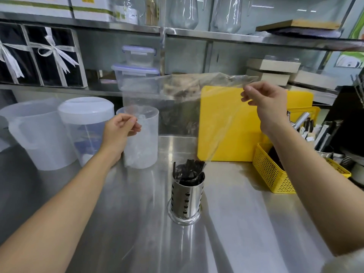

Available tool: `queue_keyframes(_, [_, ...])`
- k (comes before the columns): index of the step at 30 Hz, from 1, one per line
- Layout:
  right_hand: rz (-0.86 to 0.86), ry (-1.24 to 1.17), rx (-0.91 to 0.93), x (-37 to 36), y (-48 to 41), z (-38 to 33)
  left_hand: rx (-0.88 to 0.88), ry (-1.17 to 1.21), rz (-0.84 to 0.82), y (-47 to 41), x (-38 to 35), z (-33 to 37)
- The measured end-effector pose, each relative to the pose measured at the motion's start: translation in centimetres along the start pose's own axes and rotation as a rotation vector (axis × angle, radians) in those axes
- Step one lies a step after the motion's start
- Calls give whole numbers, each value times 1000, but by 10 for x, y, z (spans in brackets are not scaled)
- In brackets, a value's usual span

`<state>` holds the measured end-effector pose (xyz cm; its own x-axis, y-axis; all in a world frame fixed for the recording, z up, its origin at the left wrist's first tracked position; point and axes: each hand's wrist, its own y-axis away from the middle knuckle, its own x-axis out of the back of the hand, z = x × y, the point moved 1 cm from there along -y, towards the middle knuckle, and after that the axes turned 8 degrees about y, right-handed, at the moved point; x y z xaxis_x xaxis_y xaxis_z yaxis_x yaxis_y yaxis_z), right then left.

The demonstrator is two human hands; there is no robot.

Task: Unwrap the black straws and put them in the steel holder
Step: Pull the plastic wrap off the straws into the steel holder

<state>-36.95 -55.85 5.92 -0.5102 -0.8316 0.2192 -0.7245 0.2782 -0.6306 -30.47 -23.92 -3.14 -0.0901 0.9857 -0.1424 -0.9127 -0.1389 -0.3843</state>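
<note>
Steel counter [246,213], black straws [189,170] upright in steel holder [187,196]

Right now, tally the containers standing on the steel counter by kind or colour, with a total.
Translucent plastic pitchers: 3 (handled pitcher, lidded pitcher, open pitcher)
Perforated steel holder, black straws inside: 1
Yellow plastic basket: 1
Total: 5
Further steel cups at the right edge are partly hidden and left out.

Head-worn camera looks down, close over counter [137,223].
</note>
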Motion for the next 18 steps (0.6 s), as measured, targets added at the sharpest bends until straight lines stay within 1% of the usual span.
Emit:
queue_keyframes(2, [26, -28, 0, 2, -2, -1, -20, 0, 30, -1, -4, 6])
queue_keyframes(5, [75, -42, 68, 3, -2, -6, -69, 39, 123, -3, -9, 15])
queue_keyframes(10, [174, -128, 102, 6, -7, -19, -74, 66, 106, -6, -17, 36])
queue_keyframes(13, [156, -180, 50, 10, -13, -23, -87, 89, 93, -9, -24, 54])
queue_keyframes(16, [124, -238, 26, 15, -17, -25, -43, 143, 73, -11, -36, 68])
queue_keyframes(18, [187, -226, 82, 23, -21, -32, 22, 151, 55, -12, -48, 77])
